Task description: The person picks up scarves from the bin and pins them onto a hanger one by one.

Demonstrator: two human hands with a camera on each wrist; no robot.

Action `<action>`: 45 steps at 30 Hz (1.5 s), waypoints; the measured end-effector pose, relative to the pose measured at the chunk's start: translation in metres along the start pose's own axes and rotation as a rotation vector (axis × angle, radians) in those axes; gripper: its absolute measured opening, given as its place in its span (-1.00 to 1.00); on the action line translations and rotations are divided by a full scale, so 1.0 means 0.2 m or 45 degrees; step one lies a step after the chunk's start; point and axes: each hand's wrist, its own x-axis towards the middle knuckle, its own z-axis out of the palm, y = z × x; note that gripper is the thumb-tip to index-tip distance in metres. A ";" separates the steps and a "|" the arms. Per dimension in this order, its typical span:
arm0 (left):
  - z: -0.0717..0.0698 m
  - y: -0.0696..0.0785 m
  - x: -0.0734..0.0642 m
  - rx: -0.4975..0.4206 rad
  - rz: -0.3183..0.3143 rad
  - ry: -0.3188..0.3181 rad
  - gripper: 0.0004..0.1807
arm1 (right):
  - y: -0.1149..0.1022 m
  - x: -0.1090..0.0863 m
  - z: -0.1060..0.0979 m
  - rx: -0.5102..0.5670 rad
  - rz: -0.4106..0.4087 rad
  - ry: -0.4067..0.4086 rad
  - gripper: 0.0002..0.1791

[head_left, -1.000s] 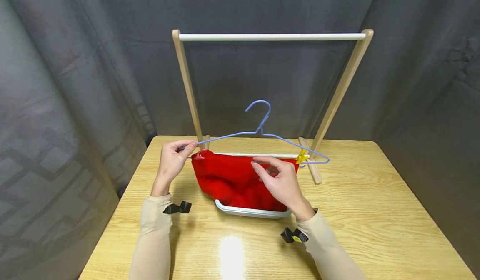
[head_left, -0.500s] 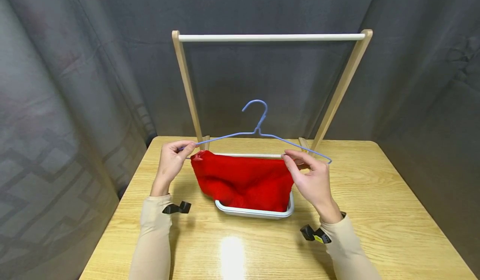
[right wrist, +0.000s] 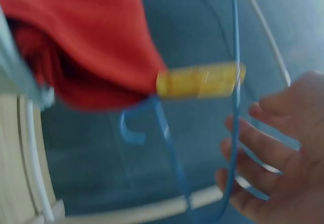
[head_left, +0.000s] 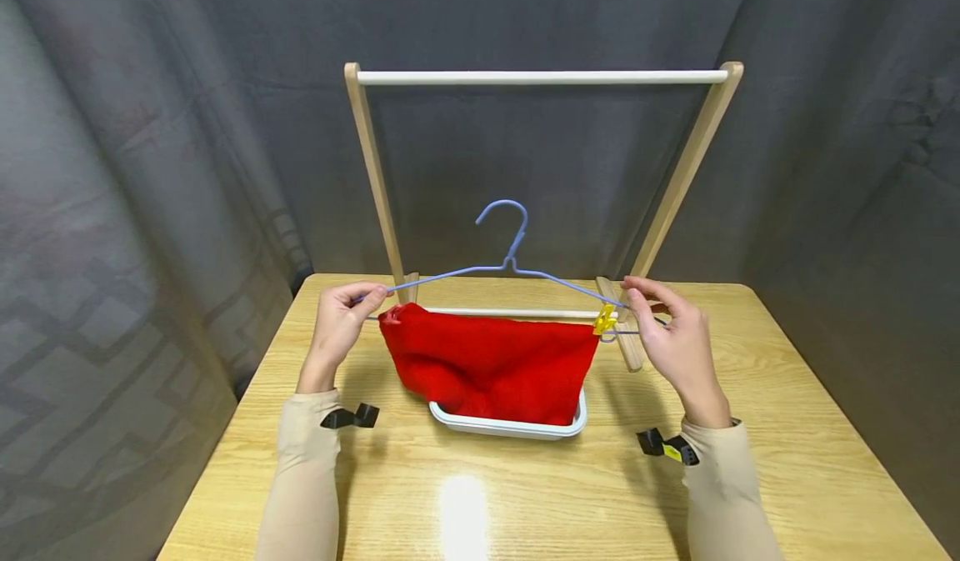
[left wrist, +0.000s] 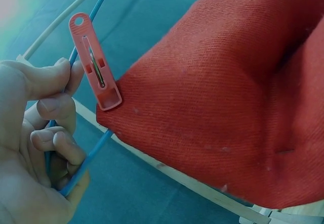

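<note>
A blue wire clothes hanger (head_left: 465, 272) is held up in front of the rack, its hook upward. My left hand (head_left: 339, 328) grips its left end, fingers curled round the wire. A red cloth (head_left: 487, 361) hangs from the hanger's lower bar. Near its left corner, a pink clothespin (left wrist: 95, 62) clips the cloth to the bar. The right corner carries a yellow clothespin (head_left: 604, 319). At the hanger's right end is my right hand (head_left: 675, 344), fingers loosely bent beside the wire and thumb apart from it in the right wrist view.
A pale plastic basin (head_left: 510, 428) stands beneath the cloth on the wooden table (head_left: 750, 428). Behind it rises a rack with a white top rod (head_left: 540, 77) and wooden side posts (head_left: 686, 169). Grey curtains (head_left: 540, 11) surround the table.
My right hand has moved right, from in front of the cloth past the yellow clothespin to the hanger's right end. The hanger has shifted slightly left; my left hand keeps its grip.
</note>
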 end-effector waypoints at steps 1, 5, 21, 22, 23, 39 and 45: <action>0.00 0.00 0.00 -0.010 -0.001 0.003 -0.78 | 0.02 0.00 -0.01 -0.017 0.023 -0.055 -0.77; -0.01 0.00 0.00 -0.023 -0.005 -0.003 -0.78 | 0.09 0.00 -0.04 -0.026 0.114 -0.304 -0.74; -0.03 0.01 -0.02 -0.001 -0.013 0.035 -0.79 | 0.18 0.01 0.01 0.179 0.177 -0.421 -0.78; -0.03 0.01 -0.02 0.006 -0.008 0.042 -0.79 | 0.19 0.01 0.01 0.183 0.181 -0.407 -0.78; -0.02 0.01 -0.02 0.016 -0.004 0.046 -0.80 | 0.19 0.01 0.02 0.185 0.185 -0.389 -0.79; -0.04 0.01 0.02 0.012 -0.070 -0.036 -0.68 | 0.27 -0.06 0.10 0.462 -0.063 0.020 -0.87; -0.08 -0.06 0.05 -0.023 -0.133 0.143 -0.60 | 0.30 -0.09 0.10 0.460 -0.077 0.082 -0.87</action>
